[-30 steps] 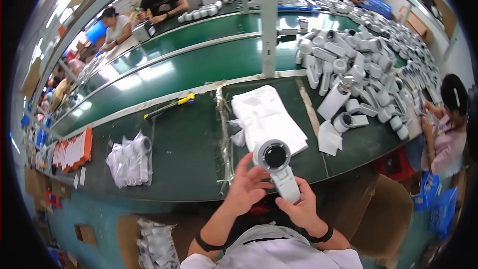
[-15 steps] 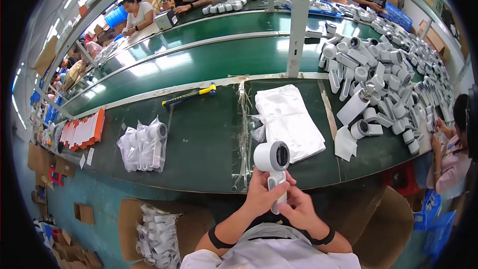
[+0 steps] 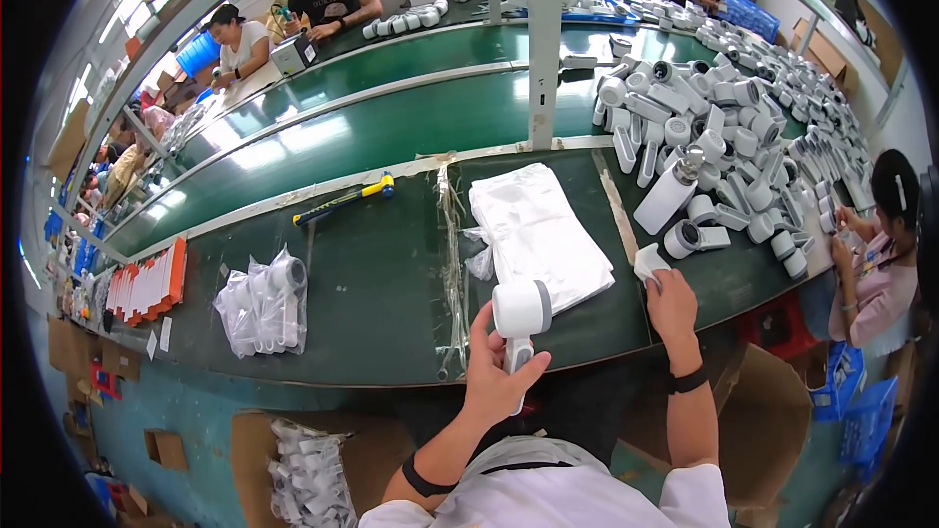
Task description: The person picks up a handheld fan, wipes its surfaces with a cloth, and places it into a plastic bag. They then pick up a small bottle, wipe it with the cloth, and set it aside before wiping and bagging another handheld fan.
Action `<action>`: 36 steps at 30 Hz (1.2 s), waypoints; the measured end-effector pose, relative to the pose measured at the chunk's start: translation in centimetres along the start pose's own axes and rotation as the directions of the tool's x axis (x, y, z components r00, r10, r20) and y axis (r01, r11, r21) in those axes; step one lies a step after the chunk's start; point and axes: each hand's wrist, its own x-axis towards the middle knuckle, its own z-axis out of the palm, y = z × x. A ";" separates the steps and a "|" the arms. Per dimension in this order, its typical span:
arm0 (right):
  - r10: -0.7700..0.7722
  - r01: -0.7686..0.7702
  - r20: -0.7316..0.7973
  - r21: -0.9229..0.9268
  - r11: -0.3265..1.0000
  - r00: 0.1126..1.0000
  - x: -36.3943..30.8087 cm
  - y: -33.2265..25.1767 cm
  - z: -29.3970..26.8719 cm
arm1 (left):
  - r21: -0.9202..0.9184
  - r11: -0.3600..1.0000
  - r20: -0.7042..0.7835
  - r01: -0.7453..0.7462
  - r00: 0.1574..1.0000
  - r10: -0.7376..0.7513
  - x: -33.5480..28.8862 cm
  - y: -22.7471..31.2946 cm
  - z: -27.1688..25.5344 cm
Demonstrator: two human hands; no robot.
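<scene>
My left hand [image 3: 497, 376] is closed round the handle of a white handheld fan [image 3: 518, 309], its drum-shaped head up and a grey ring facing right. At the table's front edge my right hand [image 3: 673, 308] pinches a crumpled white cloth [image 3: 648, 261], lifted at one end. Just beyond the cloth stands a white bottle with a metal top [image 3: 667, 198]. One more fan [image 3: 691, 238] lies beside that bottle. A stack of white plastic bags [image 3: 540, 230] is on the table behind the held fan.
A big heap of fans [image 3: 734, 127] covers the right side. Farther left lie a yellow-and-black hammer [image 3: 342, 199], several bagged fans [image 3: 262, 308] and orange-and-white cartons [image 3: 147, 284]. A cardboard box [image 3: 252, 460] of bagged fans stands below. Co-workers sit across the belt; another person [image 3: 871, 264] works at right.
My right hand has left the fan and moved right to take hold of the cloth. The fan has turned in my left hand, its front now facing right. The whole view has shifted slightly.
</scene>
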 end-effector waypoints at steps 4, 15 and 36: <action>0.164 -0.081 -0.103 0.551 0.830 0.981 -1.4 -5.4 -3.7 | 0.084 0.996 0.007 -0.010 1.000 0.009 -0.1 -0.1 -0.3; 0.286 -0.035 -0.078 0.929 0.369 0.955 -4.3 -8.9 -6.2 | -0.036 0.999 -0.074 -0.006 0.997 0.003 -0.3 -1.0 -2.6; -0.393 0.384 -0.096 -0.099 0.918 0.914 14.6 -1.6 -8.2 | -0.126 0.992 -0.101 0.025 0.994 -0.038 -1.6 0.6 -4.4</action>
